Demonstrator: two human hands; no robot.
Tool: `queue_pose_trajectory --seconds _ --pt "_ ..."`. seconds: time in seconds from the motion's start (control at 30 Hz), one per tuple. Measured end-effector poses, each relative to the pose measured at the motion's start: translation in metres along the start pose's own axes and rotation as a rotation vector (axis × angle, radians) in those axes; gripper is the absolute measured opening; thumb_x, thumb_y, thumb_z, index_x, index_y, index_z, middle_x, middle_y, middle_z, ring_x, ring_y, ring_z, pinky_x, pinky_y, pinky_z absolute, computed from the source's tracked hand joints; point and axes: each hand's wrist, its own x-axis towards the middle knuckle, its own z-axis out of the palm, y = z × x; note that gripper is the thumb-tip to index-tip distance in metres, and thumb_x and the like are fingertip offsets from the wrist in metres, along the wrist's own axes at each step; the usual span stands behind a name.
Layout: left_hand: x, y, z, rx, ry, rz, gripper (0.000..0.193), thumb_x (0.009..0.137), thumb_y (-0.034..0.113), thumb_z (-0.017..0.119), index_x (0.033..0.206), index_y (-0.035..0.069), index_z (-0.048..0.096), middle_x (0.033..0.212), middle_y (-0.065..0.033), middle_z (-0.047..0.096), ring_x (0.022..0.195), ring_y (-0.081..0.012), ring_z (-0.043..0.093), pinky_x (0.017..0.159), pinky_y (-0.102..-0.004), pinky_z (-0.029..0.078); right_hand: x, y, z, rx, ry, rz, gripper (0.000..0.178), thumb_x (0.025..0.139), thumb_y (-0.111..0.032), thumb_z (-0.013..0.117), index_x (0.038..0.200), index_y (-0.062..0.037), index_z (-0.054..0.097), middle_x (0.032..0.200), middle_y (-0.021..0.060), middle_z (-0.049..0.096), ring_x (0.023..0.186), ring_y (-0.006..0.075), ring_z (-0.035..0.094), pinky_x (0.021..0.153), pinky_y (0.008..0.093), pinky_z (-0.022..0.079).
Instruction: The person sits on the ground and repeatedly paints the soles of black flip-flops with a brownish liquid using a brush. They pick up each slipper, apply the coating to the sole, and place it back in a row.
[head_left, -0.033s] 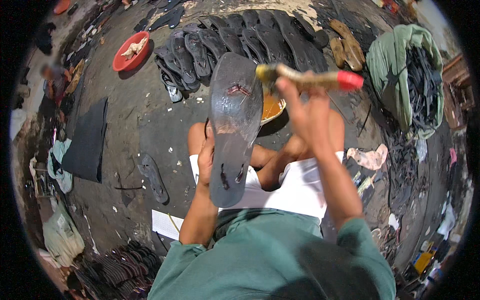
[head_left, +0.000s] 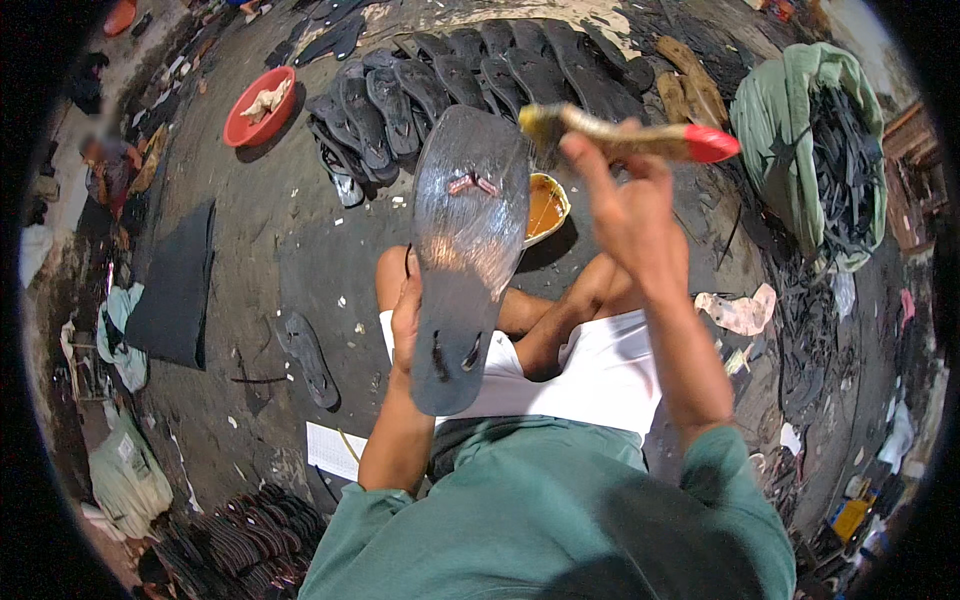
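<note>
My left hand grips a black sandal sole by its left edge and holds it up over my lap. Its broad upper half looks wet and glossy, with pinkish strap ends at a hole; two slots show near the narrower end. In my right hand is a paintbrush with a red-tipped handle. The yellowish head of the brush, slightly blurred, is beside the sole's upper right edge; whether it touches cannot be made out. Behind the sole stands a bowl of amber liquid, partly covered by it.
Rows of black sandals lie ahead. A red basin with a pale cloth stands far left, a green sack of black strips far right. One loose sandal and a black sheet lie left. Another person is at the far left.
The brush and my right hand have shifted slightly right. The sole has moved a little left, its shine has changed, and more of the amber bowl shows.
</note>
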Motion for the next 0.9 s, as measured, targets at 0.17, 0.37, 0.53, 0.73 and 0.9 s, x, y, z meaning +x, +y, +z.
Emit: queue_pose_trajectory --seconds 0.17,0.37,0.53,0.73,0.9 --pt "0.01 0.002 0.021 -0.094 -0.093 0.036 0.055 0.105 0.044 0.03 0.128 0.0 0.05 0.111 -0.0178 0.065 0.098 -0.0248 0.066 0.086 -0.0373 0.055 0.033 -0.007 -0.003 -0.026 -0.302 -0.533 0.028 0.082 0.001 0.066 0.107 -0.0107 0.072 0.087 0.0049 0.066 0.076 0.0191 0.058 0.066 0.032 0.046" --pt "0.036 0.014 0.027 -0.048 0.01 0.179 0.054 0.104 0.045 0.031 0.119 -0.001 0.056 0.104 -0.0159 0.068 0.085 -0.0229 0.07 0.073 -0.0338 0.059 -0.08 0.003 0.007 -0.382 -0.512 -0.56 0.034 0.069 -0.018 0.074 0.103 -0.0169 0.073 0.078 0.0037 0.059 0.074 0.0245 0.052 0.075 0.0415 0.032" --pt "0.04 0.019 0.02 -0.191 -0.214 0.06 0.056 0.104 0.045 0.033 0.118 -0.002 0.058 0.102 -0.0182 0.069 0.086 -0.0261 0.071 0.077 -0.0382 0.06 -0.053 0.009 -0.008 -0.341 -0.386 -0.558 0.039 0.072 -0.018 0.073 0.111 -0.0194 0.07 0.08 0.0011 0.061 0.074 0.0201 0.057 0.068 0.0366 0.039" --pt "0.041 0.01 0.009 -0.289 -0.269 0.002 0.053 0.105 0.038 0.033 0.136 -0.003 0.045 0.126 -0.022 0.058 0.107 -0.0325 0.064 0.094 -0.0477 0.053 -0.058 -0.007 0.001 -0.515 -0.606 -0.657 0.05 0.07 -0.014 0.071 0.119 -0.0239 0.065 0.076 0.0021 0.057 0.072 0.0214 0.059 0.066 0.0357 0.043" --pt "0.027 0.006 -0.003 -0.233 -0.345 0.012 0.06 0.104 0.044 0.03 0.135 -0.005 0.044 0.129 -0.0215 0.056 0.114 -0.0299 0.06 0.099 -0.0414 0.049 -0.007 -0.002 -0.022 -0.057 -0.293 -0.252 0.016 0.084 -0.009 0.073 0.098 -0.003 0.072 0.088 0.0072 0.064 0.073 0.016 0.06 0.064 0.0315 0.048"
